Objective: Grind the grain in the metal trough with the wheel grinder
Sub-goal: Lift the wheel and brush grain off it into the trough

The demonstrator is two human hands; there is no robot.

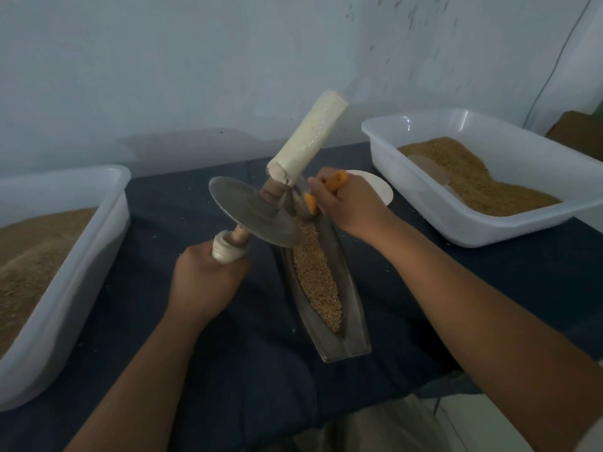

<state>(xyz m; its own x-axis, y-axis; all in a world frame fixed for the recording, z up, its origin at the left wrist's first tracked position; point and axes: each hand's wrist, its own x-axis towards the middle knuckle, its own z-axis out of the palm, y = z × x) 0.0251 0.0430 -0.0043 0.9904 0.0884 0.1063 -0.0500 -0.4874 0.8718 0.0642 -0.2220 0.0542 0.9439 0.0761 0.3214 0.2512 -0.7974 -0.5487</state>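
A boat-shaped metal trough (350, 324) lies lengthwise on the dark blue cloth, with tan grain (318, 282) along its groove. The wheel grinder (253, 215), a grey metal disc on a wooden axle with white-wrapped handles, is tilted so that its far handle (308, 140) points up. The disc's lower edge rests at the trough's far part. My left hand (204, 282) grips the near handle. My right hand (349, 203) holds an orange-handled tool (336, 182) whose metal end touches the far end of the trough, beside the disc.
A white plastic tub (49, 321) of grain stands at the left, and another tub (489, 230) of grain with a scoop half buried in it stands at the right. A small white dish (380, 189) lies behind my right hand. A pale wall is close behind.
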